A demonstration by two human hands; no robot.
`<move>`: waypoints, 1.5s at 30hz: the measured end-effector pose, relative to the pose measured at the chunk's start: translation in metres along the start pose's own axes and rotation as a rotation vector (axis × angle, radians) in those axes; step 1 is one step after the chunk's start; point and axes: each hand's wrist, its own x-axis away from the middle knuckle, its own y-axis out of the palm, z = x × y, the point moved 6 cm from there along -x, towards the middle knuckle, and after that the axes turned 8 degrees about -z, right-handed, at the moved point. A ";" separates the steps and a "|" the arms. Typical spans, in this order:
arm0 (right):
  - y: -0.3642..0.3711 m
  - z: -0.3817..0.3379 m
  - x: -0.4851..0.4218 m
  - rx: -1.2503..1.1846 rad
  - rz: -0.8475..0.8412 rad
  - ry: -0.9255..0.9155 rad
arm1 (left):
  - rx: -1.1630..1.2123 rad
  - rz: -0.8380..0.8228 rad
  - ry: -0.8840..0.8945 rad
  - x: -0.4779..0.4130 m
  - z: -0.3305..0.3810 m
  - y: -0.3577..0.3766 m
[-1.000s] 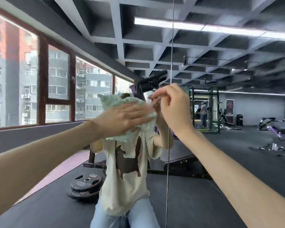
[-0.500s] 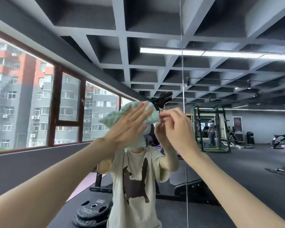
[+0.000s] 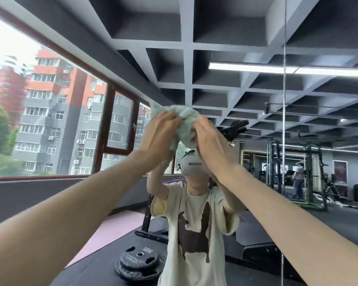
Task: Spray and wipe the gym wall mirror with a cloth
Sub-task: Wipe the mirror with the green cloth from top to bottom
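1. While I watch this feed from afar, the left hand (image 3: 159, 133) and the right hand (image 3: 211, 137) are both raised overhead, meeting on the cloth (image 3: 186, 118).
2. Each hand has its fingers bent into the pale green folds, so both have hold of it. The thumbs are hidden from me.
3. That cloth sits bunched between the two hands, high against the mirror (image 3: 256, 182), above my reflected head. Whether it is actually pressing on the glass, I cannot tell.
4. My first worry is streaking: a wad this crumpled offers only a small patch of contact, and any wet film around it would likely dry in smears.
5. My second is a drop. With arms stretched this far up, one loosened grip could let the cloth slide down the glass.
6. To my right runs the seam (image 3: 284, 141) between panels, and a loose corner dragged across it might catch.
7. Reflected low down, the weight plates (image 3: 140, 263) lie on the floor near my feet. Stepping sideways with my eyes turned upward could mean a stumble.
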 end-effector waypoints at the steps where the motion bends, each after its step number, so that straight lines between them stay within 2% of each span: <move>1: -0.007 -0.001 -0.013 -0.017 0.059 -0.002 | 0.043 0.034 -0.044 -0.018 -0.006 -0.007; 3: -0.022 -0.001 -0.045 -0.023 0.154 -0.009 | 0.020 0.084 -0.056 -0.048 -0.016 -0.015; 5: -0.036 0.004 -0.077 -0.066 0.182 0.047 | -0.098 0.131 -0.033 -0.061 -0.019 -0.014; 8: -0.046 0.013 -0.104 -0.064 0.189 0.143 | -0.135 0.222 -0.037 -0.062 -0.018 -0.011; 11: -0.036 0.008 -0.084 -0.020 0.172 0.076 | -0.096 0.297 0.040 -0.050 -0.014 -0.012; 15: -0.018 0.000 -0.038 -0.019 0.080 0.040 | -0.122 0.214 0.141 -0.013 -0.001 -0.005; 18: -0.011 -0.005 -0.027 0.010 0.025 0.088 | -0.119 0.102 0.081 -0.001 0.012 -0.002; 22: -0.013 -0.017 -0.029 -0.008 0.030 0.230 | 0.067 -0.060 -0.097 0.002 0.012 -0.013; 25: -0.006 -0.029 -0.034 -0.056 0.034 0.290 | 0.332 -0.153 -0.178 0.006 -0.003 -0.019; 29: 0.022 -0.043 -0.050 -0.056 -0.074 0.385 | 0.568 -0.437 -0.180 0.008 -0.031 -0.024; 31: 0.027 -0.046 -0.066 -0.092 -0.040 0.420 | 0.666 -0.381 -0.271 0.008 -0.053 -0.039; 33: 0.030 -0.049 -0.090 -0.080 0.019 0.424 | 0.642 -0.123 -0.403 0.007 -0.085 -0.065; 35: 0.029 -0.056 -0.128 0.001 0.111 0.354 | 0.421 0.078 -0.509 0.001 -0.118 -0.093; 37: 0.021 -0.060 -0.170 0.017 0.175 0.246 | 0.208 0.085 -0.597 -0.008 -0.146 -0.108; 40: 0.016 -0.078 -0.219 0.033 0.228 0.076 | 0.094 0.050 -0.700 -0.019 -0.179 -0.120; 43: 0.051 -0.126 -0.224 0.130 0.079 -0.321 | 0.040 0.071 -0.751 -0.019 -0.190 -0.126; 44: 0.061 -0.132 -0.221 0.180 0.023 -0.424 | 0.024 0.064 -0.758 -0.016 -0.192 -0.125; 45: 0.057 -0.127 -0.225 0.221 0.012 -0.449 | 0.004 0.045 -0.751 -0.016 -0.191 -0.125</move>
